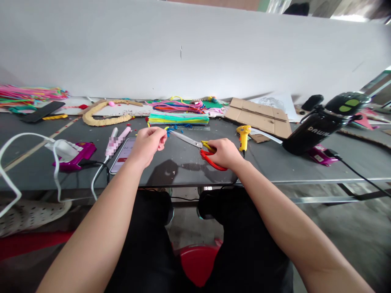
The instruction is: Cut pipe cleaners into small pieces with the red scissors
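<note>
My right hand (224, 151) grips a pair of scissors (191, 140) by its red and yellow handles. The metal blades point left, their tips close to the fingers of my left hand (150, 143). Those fingers are pinched together on a small fuzzy piece of pipe cleaner (166, 128), of which a yellow bit shows; most of it is hidden. Several blue scraps lie on the table just behind the blade tips. Beyond them sits a bundle of green, blue and yellow pipe cleaners (179, 119).
A yellow glue gun (243, 137) and cardboard (259, 116) lie to the right, near a black bottle (317, 128). On the left are a phone (122, 156), a purple power socket (76, 156) with cables, and a cream-coloured curved form (102, 118). A white panel (195, 53) rises behind.
</note>
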{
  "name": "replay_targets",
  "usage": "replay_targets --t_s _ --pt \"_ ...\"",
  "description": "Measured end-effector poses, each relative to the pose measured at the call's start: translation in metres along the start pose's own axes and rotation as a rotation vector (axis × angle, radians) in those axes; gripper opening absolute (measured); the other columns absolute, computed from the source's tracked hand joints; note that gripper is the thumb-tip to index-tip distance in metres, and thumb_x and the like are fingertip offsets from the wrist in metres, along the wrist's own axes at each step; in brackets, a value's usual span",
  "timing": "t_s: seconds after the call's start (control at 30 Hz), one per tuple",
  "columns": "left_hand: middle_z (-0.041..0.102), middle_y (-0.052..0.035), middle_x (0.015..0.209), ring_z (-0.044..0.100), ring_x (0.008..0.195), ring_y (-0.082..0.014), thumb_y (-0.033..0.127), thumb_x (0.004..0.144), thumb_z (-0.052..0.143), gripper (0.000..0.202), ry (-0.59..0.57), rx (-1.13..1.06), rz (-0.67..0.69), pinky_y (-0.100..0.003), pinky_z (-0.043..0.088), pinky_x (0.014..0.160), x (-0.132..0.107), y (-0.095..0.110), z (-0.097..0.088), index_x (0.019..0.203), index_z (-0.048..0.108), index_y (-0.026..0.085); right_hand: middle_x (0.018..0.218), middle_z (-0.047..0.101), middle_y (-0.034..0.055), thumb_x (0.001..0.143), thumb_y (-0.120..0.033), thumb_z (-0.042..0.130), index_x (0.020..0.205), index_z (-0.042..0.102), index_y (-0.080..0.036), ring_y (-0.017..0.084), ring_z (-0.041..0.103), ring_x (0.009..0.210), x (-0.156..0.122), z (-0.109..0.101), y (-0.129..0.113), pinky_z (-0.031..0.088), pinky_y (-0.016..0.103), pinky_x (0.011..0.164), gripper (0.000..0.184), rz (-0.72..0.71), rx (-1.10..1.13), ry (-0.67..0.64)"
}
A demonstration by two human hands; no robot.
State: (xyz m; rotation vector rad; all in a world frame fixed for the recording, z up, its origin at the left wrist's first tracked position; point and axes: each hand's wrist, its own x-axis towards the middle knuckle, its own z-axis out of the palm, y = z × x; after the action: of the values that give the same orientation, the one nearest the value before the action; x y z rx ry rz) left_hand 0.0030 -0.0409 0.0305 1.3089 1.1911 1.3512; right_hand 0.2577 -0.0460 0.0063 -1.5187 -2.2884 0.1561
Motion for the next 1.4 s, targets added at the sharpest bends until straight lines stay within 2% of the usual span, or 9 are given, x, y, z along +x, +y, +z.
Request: replay_targets --t_s 0.3,0.57,1.07,1.4 --pt "0.049 -0.0028 0.056 0.040 0.047 -0.0080 0.021 0.069 0.063 0.022 0.010 0.025 -0.015 -0.023 0.030 0.042 -0.0019 0.0033 0.0024 0.050 0.052 0.017 0.062 0.050 0.0007 0.079 -0.056 0.053 0.064 0.051 -0.021 0.013 0.032 0.060 0.0003 0.0005 0.0003 0.019 0.030 0.059 0.038 0.001 0.003 -0.016" --pt "0.049 -0.0024 0.057 0.041 0.047 -0.0077 0.020 0.071 0.063 0.022 -0.004 -0.005 -0.013 -0.023 0.029 0.042 -0.0003 0.0003 0.0005 0.051 0.054 0.016 0.061 0.047 -0.0006 0.080 -0.056 0.053 0.062 0.047 -0.021 0.012 0.028 0.059 0.0003 0.0006 0.0002 0.019 0.030 0.059 0.040 -0.013 0.020 -0.009" --pt "0.050 -0.0026 0.057 0.042 0.047 -0.0075 0.021 0.070 0.063 0.021 0.008 0.004 -0.040 -0.022 0.031 0.042 -0.0010 0.0022 0.0016 0.053 0.053 0.016 0.063 0.051 0.0011 0.080 -0.056 0.052 0.062 0.048 -0.021 0.013 0.032 0.060 0.0005 0.0002 -0.0002 0.020 0.029 0.058 0.040 -0.004 0.002 -0.020" --pt "0.050 -0.0020 0.058 0.043 0.048 -0.0071 0.019 0.070 0.063 0.019 -0.018 -0.036 -0.040 -0.021 0.030 0.042 0.0001 0.0011 0.0009 0.054 0.054 0.015 0.061 0.047 -0.0004 0.080 -0.055 0.052 0.062 0.047 -0.021 0.013 0.028 0.059 0.0010 0.0009 0.0005 0.019 0.029 0.058 0.039 -0.011 0.012 -0.024"
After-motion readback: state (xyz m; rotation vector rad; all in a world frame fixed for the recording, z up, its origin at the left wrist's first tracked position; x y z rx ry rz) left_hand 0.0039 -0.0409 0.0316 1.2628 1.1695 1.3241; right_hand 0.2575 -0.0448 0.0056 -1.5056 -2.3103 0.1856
